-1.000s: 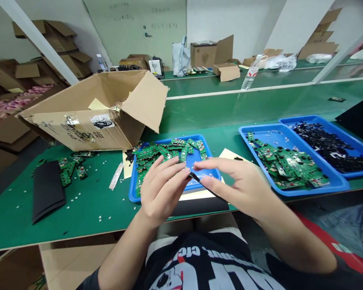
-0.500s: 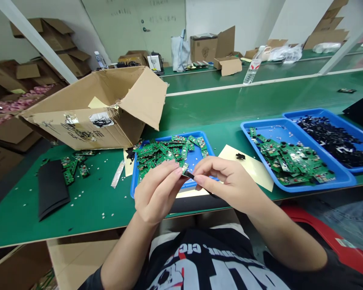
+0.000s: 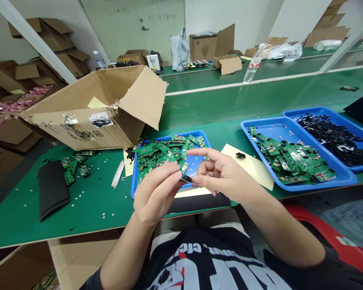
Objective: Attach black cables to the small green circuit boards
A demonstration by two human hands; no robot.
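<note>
Between the fingers and thumb of my left hand (image 3: 157, 191) is a small green circuit board (image 3: 184, 167), mostly hidden by the fingers. A short piece of black tape or foam (image 3: 186, 178) sits at its near end. My right hand (image 3: 220, 173) has its thumb against that black piece, while the index finger is stretched out to the left above it and the other fingers are loosely bent. Right behind both hands lies a blue tray (image 3: 134, 181) with a heap of green circuit boards (image 3: 157, 153).
To the right stand a blue tray of boards (image 3: 345, 179) and a tray of black parts (image 3: 329, 137). Yellowish paper (image 3: 260, 177) carries a small black bit (image 3: 240, 155). At left are a large cardboard box (image 3: 87, 129) and folded black sheets (image 3: 52, 189). A bottle (image 3: 254, 66) stands behind.
The long black strip that the right fingers pinched no longer stretches out from the board; a short black piece shows at its end. The right index finger has straightened and lifted.
</note>
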